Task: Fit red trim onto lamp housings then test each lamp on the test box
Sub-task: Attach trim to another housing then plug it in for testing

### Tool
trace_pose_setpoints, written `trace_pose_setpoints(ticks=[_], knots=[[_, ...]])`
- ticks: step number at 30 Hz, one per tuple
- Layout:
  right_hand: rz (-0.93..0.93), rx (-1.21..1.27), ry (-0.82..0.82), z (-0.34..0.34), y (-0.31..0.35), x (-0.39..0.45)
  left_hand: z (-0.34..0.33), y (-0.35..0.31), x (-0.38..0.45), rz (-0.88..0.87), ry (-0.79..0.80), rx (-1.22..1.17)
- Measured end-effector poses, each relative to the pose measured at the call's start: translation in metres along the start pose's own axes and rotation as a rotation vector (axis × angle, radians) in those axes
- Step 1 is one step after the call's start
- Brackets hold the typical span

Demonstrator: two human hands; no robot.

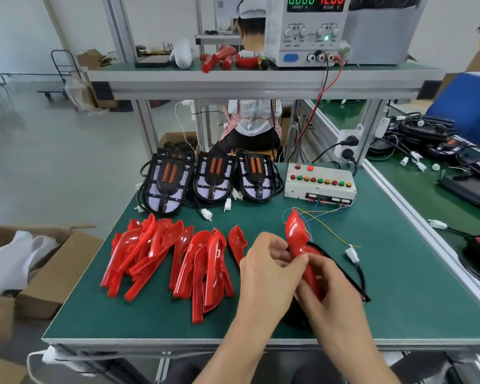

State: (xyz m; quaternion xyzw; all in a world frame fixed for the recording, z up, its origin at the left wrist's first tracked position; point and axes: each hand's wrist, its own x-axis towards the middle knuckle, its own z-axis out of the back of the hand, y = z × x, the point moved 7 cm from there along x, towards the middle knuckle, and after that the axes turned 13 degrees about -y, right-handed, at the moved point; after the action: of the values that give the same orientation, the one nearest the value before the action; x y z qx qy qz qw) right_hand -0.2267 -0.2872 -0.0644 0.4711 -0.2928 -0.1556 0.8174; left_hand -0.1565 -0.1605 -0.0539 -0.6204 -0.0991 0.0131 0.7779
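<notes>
At my far left an open cardboard box [53, 261] holds crumpled white wrapping. On the green matte surface [399, 286] lies a heap of glossy red trim pieces [161, 253], long, curved and spoon-like, piled across one another. Behind them three black lamp housings [214, 177] stand in a row, shield-shaped, with orange strips and pale boards inside. My left hand [266, 261] has its grip curled round the lower part of one red trim [297, 234], which stands tilted up above a black-rimmed housing [341, 273] lying under my hands. My right hand [333, 284] pinches that same trim, thumb pressed on its shiny face. Beyond sits the grey test box [319, 184] with red, green and yellow buttons and thin coloured wires trailing out. Above, on a shelf, a power supply [308, 29] shows lit digits.
</notes>
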Motion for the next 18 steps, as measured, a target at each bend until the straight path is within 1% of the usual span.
trace_pose_setpoints(ticks=[2,4,5,7,10,12,15,18], knots=[[0.023,-0.051,-0.066,0.008,0.001,0.003,0.006,0.0,0.006,-0.017,-0.037,0.02],[0.051,-0.14,-0.071,0.013,-0.001,0.003,0.015,0.002,0.019,-0.075,-0.11,0.154],[0.085,-0.215,-0.077,0.015,-0.002,0.001,0.017,0.004,0.027,-0.103,-0.115,0.251],[0.189,-0.373,-0.092,0.015,-0.003,-0.006,0.011,0.011,0.038,-0.133,-0.052,0.437],[0.258,-0.459,-0.135,0.013,-0.005,-0.013,-0.003,0.023,0.044,-0.159,0.042,0.581],[0.311,-0.492,-0.191,0.013,-0.007,-0.014,-0.009,0.027,0.043,-0.181,0.08,0.614],[0.451,-0.578,-0.258,0.008,-0.006,-0.016,-0.018,0.033,0.042,-0.153,0.153,0.547],[0.473,-0.67,-0.332,0.004,-0.002,-0.021,-0.029,0.038,0.041,-0.102,0.23,0.554]])
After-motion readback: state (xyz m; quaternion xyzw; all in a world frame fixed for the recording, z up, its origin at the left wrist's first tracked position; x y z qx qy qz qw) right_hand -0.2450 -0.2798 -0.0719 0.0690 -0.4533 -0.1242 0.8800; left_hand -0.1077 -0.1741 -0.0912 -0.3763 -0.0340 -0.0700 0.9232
